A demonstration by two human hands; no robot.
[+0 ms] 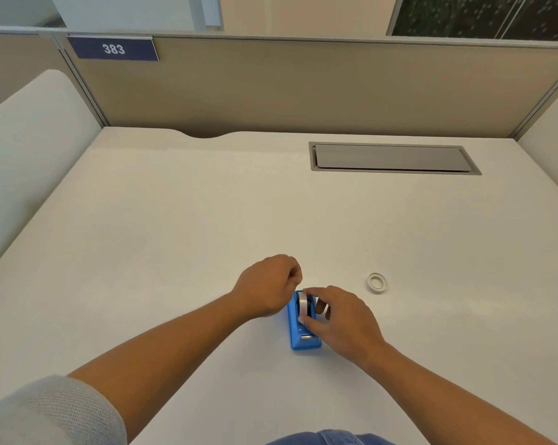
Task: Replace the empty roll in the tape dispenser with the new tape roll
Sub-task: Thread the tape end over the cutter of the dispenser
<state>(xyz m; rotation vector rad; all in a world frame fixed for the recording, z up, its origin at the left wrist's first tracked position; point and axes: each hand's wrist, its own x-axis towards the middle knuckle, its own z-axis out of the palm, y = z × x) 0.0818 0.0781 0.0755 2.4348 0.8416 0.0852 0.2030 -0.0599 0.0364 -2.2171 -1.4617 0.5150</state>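
Seating new tape roll (302,307) into blue tape dispenser (304,329): right hand (342,319) pinching roll, left hand (268,285) fisted beside dispenser, grip unclear. Risk: roll jamming askew, dispenser sliding on table (207,203).

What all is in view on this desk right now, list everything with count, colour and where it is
tape dispenser: one, blue, near centre of desk.
tape roll: one, clear, seated in the dispenser.
empty roll: one, white, flat on desk, right of the dispenser.
cable hatch: one, grey, far right of desk.
number plate: one, navy, "383", on partition.
desk: one, white.
left hand: closed, beside the dispenser's far end.
right hand: fingers on the tape roll.
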